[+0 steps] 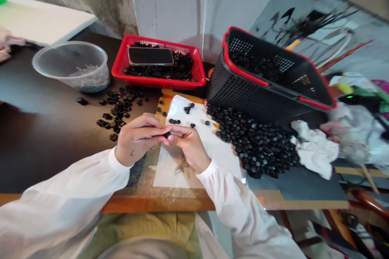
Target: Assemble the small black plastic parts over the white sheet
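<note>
My hands: my left hand (136,139) and my right hand (188,147) meet over the near left part of the sheet (199,135), pinching a small part (167,134) between their fingertips.
Sheet: on the table (45,137), middle, with a few loose parts (174,121) on its far half.
Left heap (120,105): on the table, left of the sheet.
Tub (71,66): far left, beyond the left heap.
Low basket (158,84): beyond the sheet, right of the tub; parts in it, a phone (150,56) on top.
Tilted basket (258,95): far right, just beside the low basket; parts inside.
Right heap (258,145): right of the sheet, near side of the tilted basket.
Cloth (316,149): right of the right heap, at its edge.
</note>
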`<move>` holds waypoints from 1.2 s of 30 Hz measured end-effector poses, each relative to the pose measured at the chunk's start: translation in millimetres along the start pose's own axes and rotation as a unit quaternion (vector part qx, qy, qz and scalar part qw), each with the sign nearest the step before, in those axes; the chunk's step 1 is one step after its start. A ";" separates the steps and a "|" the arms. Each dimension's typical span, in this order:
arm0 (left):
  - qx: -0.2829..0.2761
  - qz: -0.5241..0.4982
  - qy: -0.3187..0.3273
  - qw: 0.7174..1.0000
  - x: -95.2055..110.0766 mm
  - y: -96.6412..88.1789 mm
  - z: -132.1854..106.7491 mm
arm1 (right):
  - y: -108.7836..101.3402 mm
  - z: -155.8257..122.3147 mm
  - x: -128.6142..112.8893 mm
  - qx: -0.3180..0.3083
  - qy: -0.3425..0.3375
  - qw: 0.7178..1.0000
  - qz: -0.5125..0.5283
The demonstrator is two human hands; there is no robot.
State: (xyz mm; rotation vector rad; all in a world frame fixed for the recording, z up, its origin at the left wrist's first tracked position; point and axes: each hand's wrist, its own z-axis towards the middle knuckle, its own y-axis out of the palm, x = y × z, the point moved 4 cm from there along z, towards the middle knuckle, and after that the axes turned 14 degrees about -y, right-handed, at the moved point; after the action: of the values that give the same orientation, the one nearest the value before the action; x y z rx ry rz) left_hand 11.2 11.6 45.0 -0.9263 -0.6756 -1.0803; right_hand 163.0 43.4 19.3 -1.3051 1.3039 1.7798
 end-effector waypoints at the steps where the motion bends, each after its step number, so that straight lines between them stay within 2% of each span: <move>1: -0.004 0.035 0.009 0.999 0.0 -1.5 2.8 | -1.0 2.1 -4.2 -0.017 -0.015 1.000 -0.016; 3: -0.031 0.089 0.018 0.995 -2.7 -4.8 7.9 | -9.1 6.6 -17.7 -0.041 -0.066 0.992 -0.099; 5: -0.042 0.123 0.009 0.991 -8.2 -11.3 12.9 | -26.9 10.7 -36.8 -0.040 -0.141 0.955 -0.257; 6: -0.035 0.135 0.000 0.990 -11.0 -16.0 15.6 | -39.0 12.3 -47.5 -0.021 -0.183 0.915 -0.358; 8: 0.000 0.158 -0.021 0.987 -15.3 -27.4 21.4 | -65.3 14.6 -65.6 0.029 -0.239 0.805 -0.542; 9: 0.025 0.169 -0.026 0.985 -16.1 -33.3 24.2 | -78.6 15.8 -71.5 0.059 -0.247 0.751 -0.609; 10: 0.050 0.180 -0.029 0.982 -16.1 -38.6 26.7 | -90.1 17.4 -74.3 0.072 -0.243 0.709 -0.658; 11: 0.070 0.187 -0.029 0.980 -15.5 -42.7 28.7 | -99.1 19.1 -75.2 0.073 -0.239 0.678 -0.691; 13: 0.065 0.182 -0.011 0.981 -12.6 -43.9 30.2 | -108.9 21.0 -73.7 0.065 -0.233 0.642 -0.727; 14: 0.032 0.174 0.007 0.984 -10.7 -40.0 29.3 | -109.5 21.0 -72.4 0.059 -0.234 0.635 -0.734; 16: -0.074 0.170 0.051 0.981 -7.3 -24.7 23.0 | -103.2 19.7 -69.7 0.033 -0.239 0.635 -0.734; 18: -0.180 0.195 0.089 0.960 -6.1 -5.1 11.6 | -91.5 17.5 -66.5 -0.008 -0.244 0.645 -0.724; 21: -0.261 0.237 0.112 0.929 -8.1 19.7 -4.5 | -75.7 15.0 -59.4 -0.082 -0.240 0.652 -0.715; 24: -0.279 0.241 0.109 0.923 -9.6 35.0 -11.5 | -69.5 14.6 -50.8 -0.135 -0.231 0.640 -0.720; 27: -0.286 0.242 0.102 0.922 -9.0 44.6 -11.3 | -70.0 15.8 -46.0 -0.150 -0.225 0.624 -0.733; 31: -0.301 0.244 0.105 0.916 -6.2 54.0 -9.2 | -72.6 15.5 -49.0 -0.144 -0.227 0.601 -0.753; 36: -0.294 0.287 0.110 0.905 -9.4 59.6 -12.6 | -80.9 11.1 -57.4 -0.097 -0.208 0.572 -0.788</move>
State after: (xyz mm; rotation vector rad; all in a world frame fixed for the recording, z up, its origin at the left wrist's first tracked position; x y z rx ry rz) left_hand 64.2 15.2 13.8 -1.3834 0.1452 -0.8326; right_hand 248.8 88.5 43.1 -1.2106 -0.5030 0.6673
